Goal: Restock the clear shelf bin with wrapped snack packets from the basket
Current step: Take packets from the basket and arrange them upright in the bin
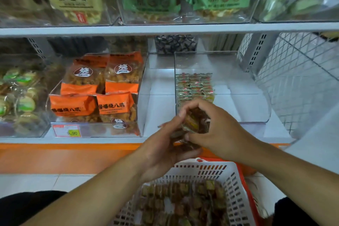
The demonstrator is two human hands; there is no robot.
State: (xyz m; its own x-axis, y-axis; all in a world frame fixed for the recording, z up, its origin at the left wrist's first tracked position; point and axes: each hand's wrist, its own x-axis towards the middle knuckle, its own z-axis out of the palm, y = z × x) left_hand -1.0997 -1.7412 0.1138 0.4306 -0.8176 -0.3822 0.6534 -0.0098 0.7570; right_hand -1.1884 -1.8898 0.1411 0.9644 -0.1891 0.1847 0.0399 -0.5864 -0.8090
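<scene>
Both hands meet in front of the lower shelf, holding a bunch of small brown wrapped snack packets (195,122). My left hand (165,145) cups the packets from below and my right hand (218,130) grips them from above. Just behind them stands the clear shelf bin (253,115), with a stack of small green-and-red wrapped packets (194,86) along its left side and the rest of its floor bare. Below my hands sits a white slotted basket (236,180) with an orange rim, full of several brown wrapped packets (183,203).
A clear bin of orange snack bags (95,95) stands left of the target bin, with a price tag (67,131) on its front. Round green-wrapped snacks (20,95) fill the far-left bin. The upper shelf (165,28) carries bins of large bags. White wire mesh (302,82) closes the right side.
</scene>
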